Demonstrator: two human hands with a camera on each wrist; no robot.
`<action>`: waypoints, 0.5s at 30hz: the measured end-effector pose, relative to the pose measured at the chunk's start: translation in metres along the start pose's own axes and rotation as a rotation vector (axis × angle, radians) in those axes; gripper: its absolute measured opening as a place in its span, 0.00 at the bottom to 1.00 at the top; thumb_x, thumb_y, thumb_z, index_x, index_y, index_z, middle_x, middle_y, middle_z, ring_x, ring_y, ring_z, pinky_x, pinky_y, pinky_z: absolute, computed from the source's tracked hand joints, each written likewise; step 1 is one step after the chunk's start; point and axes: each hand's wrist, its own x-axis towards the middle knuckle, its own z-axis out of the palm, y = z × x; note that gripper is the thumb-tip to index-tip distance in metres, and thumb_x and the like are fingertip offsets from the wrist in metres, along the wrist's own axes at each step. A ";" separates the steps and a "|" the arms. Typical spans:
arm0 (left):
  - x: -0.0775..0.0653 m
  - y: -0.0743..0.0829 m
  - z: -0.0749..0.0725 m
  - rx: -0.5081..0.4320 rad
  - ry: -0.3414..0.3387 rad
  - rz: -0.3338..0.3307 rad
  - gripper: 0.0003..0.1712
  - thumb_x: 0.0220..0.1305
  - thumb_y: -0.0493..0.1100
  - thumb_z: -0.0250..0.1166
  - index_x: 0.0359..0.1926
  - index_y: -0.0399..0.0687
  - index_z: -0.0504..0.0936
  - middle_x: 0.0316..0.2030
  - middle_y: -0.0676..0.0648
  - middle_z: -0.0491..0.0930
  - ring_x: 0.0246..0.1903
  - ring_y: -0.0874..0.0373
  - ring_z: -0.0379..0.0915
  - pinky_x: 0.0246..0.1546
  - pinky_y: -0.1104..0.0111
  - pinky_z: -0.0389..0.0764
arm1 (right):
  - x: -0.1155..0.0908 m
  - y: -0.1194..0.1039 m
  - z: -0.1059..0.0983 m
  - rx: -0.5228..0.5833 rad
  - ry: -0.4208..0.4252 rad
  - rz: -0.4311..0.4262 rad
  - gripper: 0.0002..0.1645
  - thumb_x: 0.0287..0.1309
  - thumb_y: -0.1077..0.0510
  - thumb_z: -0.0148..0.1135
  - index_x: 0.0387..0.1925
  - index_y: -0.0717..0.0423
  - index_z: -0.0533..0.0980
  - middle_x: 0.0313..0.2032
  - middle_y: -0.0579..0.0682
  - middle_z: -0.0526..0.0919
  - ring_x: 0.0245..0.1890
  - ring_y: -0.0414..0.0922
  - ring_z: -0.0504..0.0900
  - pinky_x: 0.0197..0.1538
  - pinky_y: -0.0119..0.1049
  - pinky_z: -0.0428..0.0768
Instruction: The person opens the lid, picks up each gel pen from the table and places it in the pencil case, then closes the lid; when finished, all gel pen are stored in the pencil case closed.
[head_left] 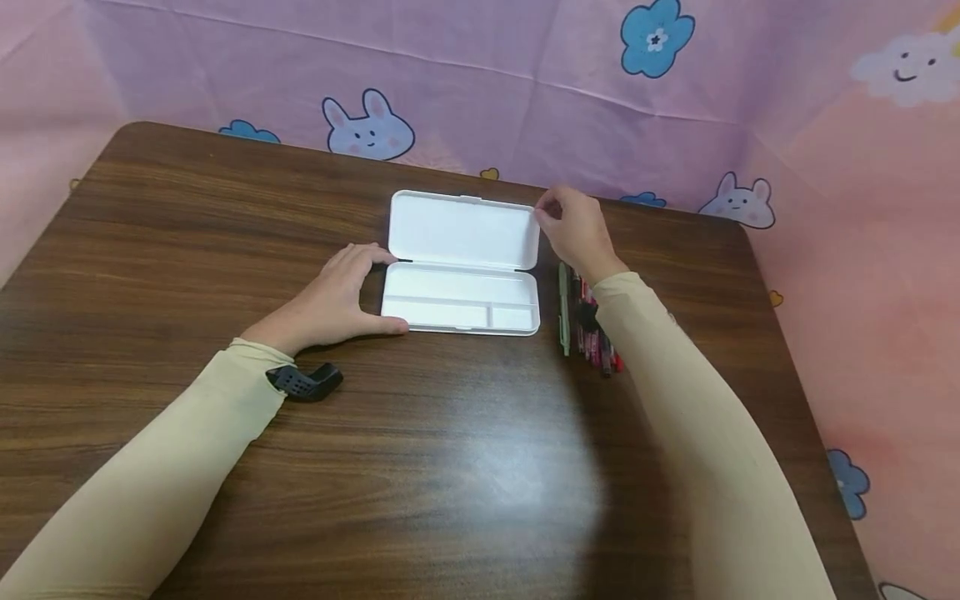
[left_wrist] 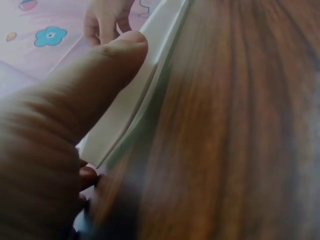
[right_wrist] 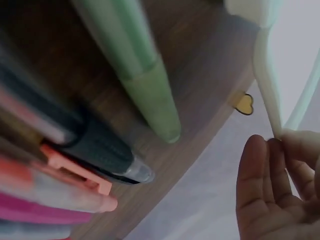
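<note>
An opened white pencil case lies on the table, its lid swung back toward the wall. My left hand grips the left end of the base, thumb along the front edge and fingers at the hinge side. In the left wrist view the thumb lies over the white rim. My right hand pinches the lid's far right corner. The right wrist view shows thumb and fingertips meeting on the edge of the lid. Divided compartments in the base hold nothing.
A green pen lies just right of the case. Beside it several pens in black, pink and red sit partly under the right forearm. A patterned cloth hangs behind the table.
</note>
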 end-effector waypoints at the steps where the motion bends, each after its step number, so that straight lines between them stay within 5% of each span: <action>1: 0.000 0.001 0.000 -0.005 0.000 -0.003 0.59 0.50 0.67 0.79 0.73 0.41 0.63 0.72 0.40 0.63 0.76 0.42 0.51 0.81 0.46 0.41 | 0.002 0.000 0.001 -0.026 -0.015 0.003 0.10 0.74 0.58 0.58 0.46 0.59 0.81 0.42 0.54 0.84 0.42 0.49 0.79 0.47 0.41 0.79; 15: -0.001 0.002 -0.002 0.011 -0.015 0.000 0.58 0.52 0.68 0.78 0.74 0.44 0.64 0.73 0.41 0.64 0.78 0.42 0.48 0.81 0.50 0.37 | 0.019 -0.001 0.014 -0.224 -0.211 0.113 0.12 0.72 0.57 0.59 0.47 0.57 0.85 0.45 0.54 0.87 0.41 0.49 0.80 0.46 0.43 0.82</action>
